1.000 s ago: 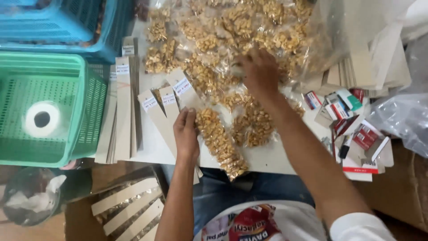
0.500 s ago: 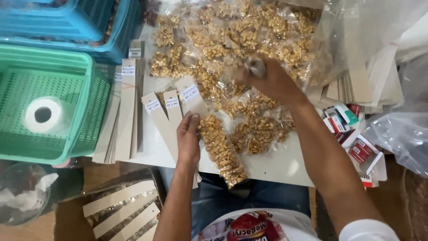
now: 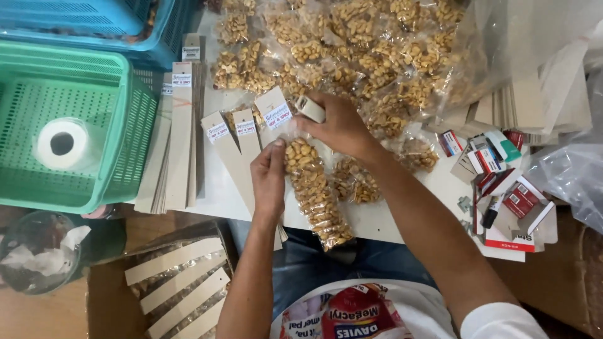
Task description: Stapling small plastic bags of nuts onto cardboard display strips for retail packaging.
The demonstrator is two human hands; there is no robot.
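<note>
**Right hand back at the strip**

My right hand (image 3: 339, 125), up in the pile before, is now gripping a stapler (image 3: 311, 108). My left hand (image 3: 269, 176) is pinching the nut packet (image 3: 317, 194) on the white table (image 3: 217, 188); green basket (image 3: 69, 182) sitting left.

A: Views?
B: One, head-worn, looking almost straight down onto the white table (image 3: 213, 188), close range.
A: Framing?
B: Wearer's lap at bottom edge, green basket (image 3: 38, 182) far left, table's far side cropped at top. No second view.
</note>
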